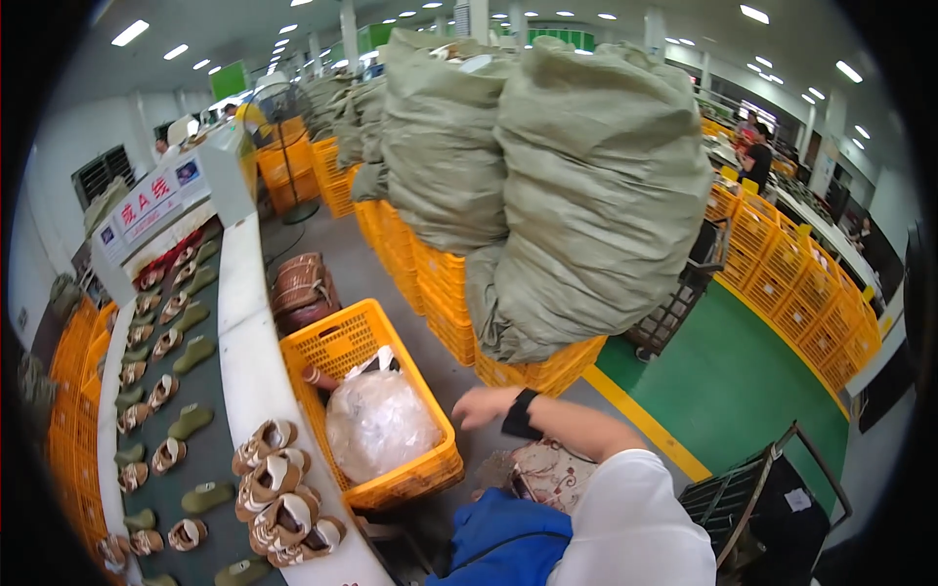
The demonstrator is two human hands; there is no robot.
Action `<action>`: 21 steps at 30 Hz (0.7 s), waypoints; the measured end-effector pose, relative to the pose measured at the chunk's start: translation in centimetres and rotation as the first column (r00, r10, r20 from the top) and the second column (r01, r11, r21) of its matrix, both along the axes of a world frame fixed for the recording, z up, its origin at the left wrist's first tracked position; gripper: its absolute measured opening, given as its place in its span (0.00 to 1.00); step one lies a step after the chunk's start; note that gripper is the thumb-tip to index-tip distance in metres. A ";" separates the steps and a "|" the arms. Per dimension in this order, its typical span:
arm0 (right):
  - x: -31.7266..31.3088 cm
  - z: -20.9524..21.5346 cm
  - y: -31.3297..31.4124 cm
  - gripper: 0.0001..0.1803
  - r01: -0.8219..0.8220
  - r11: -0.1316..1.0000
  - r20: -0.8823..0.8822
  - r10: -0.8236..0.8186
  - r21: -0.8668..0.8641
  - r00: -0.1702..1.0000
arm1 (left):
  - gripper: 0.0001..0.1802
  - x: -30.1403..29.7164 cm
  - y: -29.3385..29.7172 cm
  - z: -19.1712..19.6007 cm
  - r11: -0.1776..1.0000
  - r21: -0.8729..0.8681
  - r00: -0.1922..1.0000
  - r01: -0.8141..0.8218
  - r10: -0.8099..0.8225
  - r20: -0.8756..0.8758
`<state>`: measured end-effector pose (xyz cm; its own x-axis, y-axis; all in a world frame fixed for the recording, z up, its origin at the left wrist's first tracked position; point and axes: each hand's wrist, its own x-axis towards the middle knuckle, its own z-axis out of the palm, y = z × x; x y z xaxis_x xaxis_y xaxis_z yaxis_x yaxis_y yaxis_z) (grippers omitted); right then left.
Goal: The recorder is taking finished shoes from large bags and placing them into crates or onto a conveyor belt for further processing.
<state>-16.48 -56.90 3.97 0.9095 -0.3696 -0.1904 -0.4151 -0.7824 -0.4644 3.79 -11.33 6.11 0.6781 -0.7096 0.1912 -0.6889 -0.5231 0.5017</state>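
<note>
My right hand (486,406), a black band (520,412) around its wrist, hovers just right of a yellow plastic crate (363,322). Its fingers reach out to the left, loosely bent, and nothing shows in them. A bulky clear plastic bag (381,422) fills much of the crate, with a small brown object (319,378) beside it. Left of the crate, several brown-and-white shoes (283,495) are clustered on the white ledge (256,366). My left hand is out of view.
A dark conveyor belt (232,535) carries shoes and olive shoe lasts (190,421). Large grey-green sacks (596,186) stand on yellow crates ahead. A patterned cushion (554,476) lies below my forearm. At right are a metal cart (728,518) and a yellow floor line (650,422).
</note>
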 end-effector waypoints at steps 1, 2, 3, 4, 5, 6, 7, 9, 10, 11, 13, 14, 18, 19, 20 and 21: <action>-1.2 3.5 -1.2 0.18 0.137 0.990 0.055 -0.135 -0.023 0.989 | 0.22 0.2 -0.6 0.1 1.000 0.005 1.000 -0.008 0.008 0.004; -2.5 7.3 -3.0 0.22 0.295 0.952 -0.036 -0.298 -0.077 0.954 | 0.22 0.3 -1.5 0.3 0.999 -0.028 1.000 0.016 -0.016 0.014; -6.9 7.8 -6.1 0.17 0.417 0.900 0.192 -0.391 -0.128 0.900 | 0.22 -0.1 -2.7 0.8 0.994 -0.056 0.996 0.093 -0.092 0.011; -7.6 13.3 -6.4 0.12 0.547 0.816 0.185 -0.518 -0.186 0.835 | 0.21 0.0 -3.6 1.4 0.991 -0.064 0.993 0.118 -0.117 0.023; -12.3 14.3 -9.7 0.10 0.670 0.707 0.327 -0.593 -0.225 0.736 | 0.21 -0.1 -5.1 1.5 0.987 -0.060 0.989 0.148 -0.148 0.015; -13.9 17.5 -11.3 0.10 0.712 0.628 0.448 -0.563 -0.315 0.695 | 0.22 0.1 -6.3 1.5 0.982 -0.067 0.984 0.177 -0.179 -0.024; -16.5 19.0 -13.6 0.12 0.799 0.477 0.645 -0.489 -0.365 0.587 | 0.22 0.0 -7.9 1.6 0.974 -0.081 0.974 0.213 -0.219 -0.064; -18.9 24.9 -16.0 0.13 0.862 0.312 0.741 -0.443 -0.400 0.504 | 0.21 0.0 -10.6 2.0 0.973 -0.105 0.975 0.207 -0.214 -0.053; -19.6 27.2 -17.0 0.13 0.873 0.214 0.792 -0.368 -0.438 0.488 | 0.20 0.2 -12.1 2.2 0.963 -0.091 0.964 0.252 -0.259 -0.067; -19.9 29.6 -17.9 0.13 0.891 0.203 0.836 -0.312 -0.406 0.452 | 0.19 0.4 -13.8 2.6 0.951 -0.082 0.949 0.297 -0.303 -0.082; -19.3 33.2 -19.2 0.14 0.918 0.176 0.892 -0.231 -0.355 0.389 | 0.18 0.0 -16.8 3.8 0.934 -0.126 0.936 0.335 -0.345 -0.067; -18.7 33.7 -20.2 0.14 0.911 0.197 0.886 -0.230 -0.362 0.402 | 0.18 0.3 -17.9 3.5 0.928 -0.096 0.932 0.359 -0.362 -0.022; -15.2 33.1 -25.5 0.15 0.852 0.426 0.880 -0.216 -0.304 0.422 | 0.18 0.6 -23.3 5.2 0.893 -0.037 0.890 0.449 -0.451 -0.069; -13.5 32.1 -26.4 0.14 0.829 0.463 0.878 -0.193 -0.313 0.439 | 0.18 1.3 -24.0 4.5 0.877 -0.063 0.876 0.476 -0.479 -0.052; -12.0 31.2 -27.1 0.14 0.801 0.528 0.855 -0.239 -0.284 0.461 | 0.18 1.8 -24.7 4.3 0.882 -0.076 0.882 0.465 -0.469 -0.043; -10.4 30.4 -27.6 0.14 0.788 0.555 0.826 -0.289 -0.269 0.485 | 0.17 2.2 -25.1 4.2 0.877 -0.079 0.879 0.474 -0.477 -0.023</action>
